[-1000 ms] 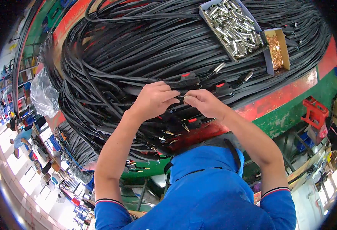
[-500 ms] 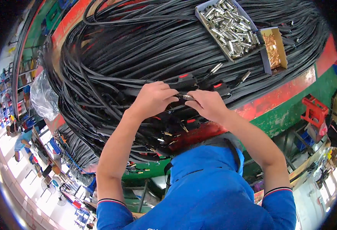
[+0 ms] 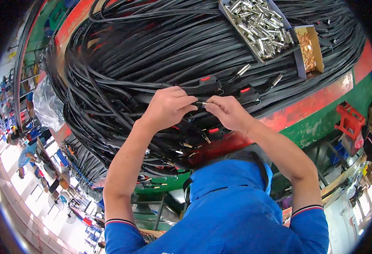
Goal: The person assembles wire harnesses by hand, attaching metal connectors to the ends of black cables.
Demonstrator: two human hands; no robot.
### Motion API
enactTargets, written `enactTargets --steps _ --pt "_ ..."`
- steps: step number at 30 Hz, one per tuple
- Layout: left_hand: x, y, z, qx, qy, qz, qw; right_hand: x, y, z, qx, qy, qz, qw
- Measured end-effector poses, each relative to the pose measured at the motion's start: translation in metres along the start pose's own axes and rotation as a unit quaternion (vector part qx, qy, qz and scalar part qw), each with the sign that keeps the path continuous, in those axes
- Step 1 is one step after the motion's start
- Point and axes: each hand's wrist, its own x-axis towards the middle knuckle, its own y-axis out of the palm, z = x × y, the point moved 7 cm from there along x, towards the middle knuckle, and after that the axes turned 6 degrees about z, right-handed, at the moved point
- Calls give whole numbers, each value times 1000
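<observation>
Close together above the heap of black cables [image 3: 173,55], both my hands are closed on one thin piece. My left hand [image 3: 167,106] pinches a black cable end. My right hand [image 3: 229,112] has thumb and fingers pressed around a silver metal fitting [image 3: 203,104] at that cable's tip; most of the fitting is hidden by the fingers. Just beyond lie two black handles, one handle [image 3: 207,85] and another handle [image 3: 248,93], each with a red button and a thin wire. Two silver-tipped cable ends, one tip [image 3: 243,70] and another tip [image 3: 276,80], point away to the right.
A box of silver metal sleeves [image 3: 260,31] rests on the cables at far right, with a small carton of copper-coloured pins [image 3: 308,53] beside it. The bench has a red rim [image 3: 291,114]. A red stool [image 3: 350,120] stands at right; clear plastic wrap [image 3: 48,103] hangs at left.
The right fingers have closed further over the silver fitting, so less of it shows. My left hand keeps its pinch on the cable. The view has shifted slightly.
</observation>
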Motion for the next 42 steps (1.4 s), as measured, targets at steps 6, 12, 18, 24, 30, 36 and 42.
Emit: enactTargets --steps 6,12,18,24,30,36,42 --pt "2 -4 0 -1 2 -7 1000 11 3 -4 129 -56 3 990" --pt "-2 -1 0 2 2 -10 1000 0 22 -21 389 183 90 898" --pt "1 9 3 0 -2 43 999 -8 17 -27 296 255 80 917" --pt "5 6 5 -21 -11 54 998 -14 -2 16 -237 -139 -120 954" --pt "2 3 7 -32 14 26 999 -11 4 14 -268 -184 -133 936" --pt "-1 6 8 -26 26 7 999 -7 8 -6 -39 -55 -110 992" --pt "3 3 11 0 17 10 1000 7 4 -20 199 47 -30 978"
